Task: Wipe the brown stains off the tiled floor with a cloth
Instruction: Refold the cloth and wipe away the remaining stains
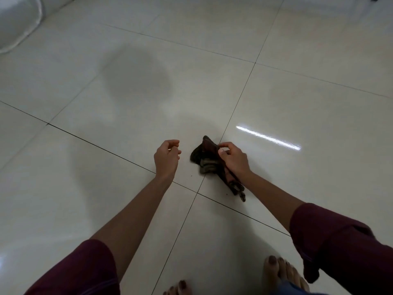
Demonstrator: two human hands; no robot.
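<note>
I am watching both hands working low over the pale tiled floor (297, 92), with the cloth in the right one.

Going from the left, my view is showing the left hand (167, 159) hanging empty, fingers loosely curled and gripping nothing, just beside the cloth (209, 161) on its left. The right hand (232, 159) is pinching the dark bunched cloth at its upper edge between thumb and fingertips, so it is plainly the nearer hand. The cloth is hanging by the crossing of the grout lines (197, 191), its long axis running from upper left down to lower right, the tail trailing back under the right wrist. I am seeing only tiny dark specks (191, 176) near it, no clear brown stains; I judge regripping comes next.
</note>
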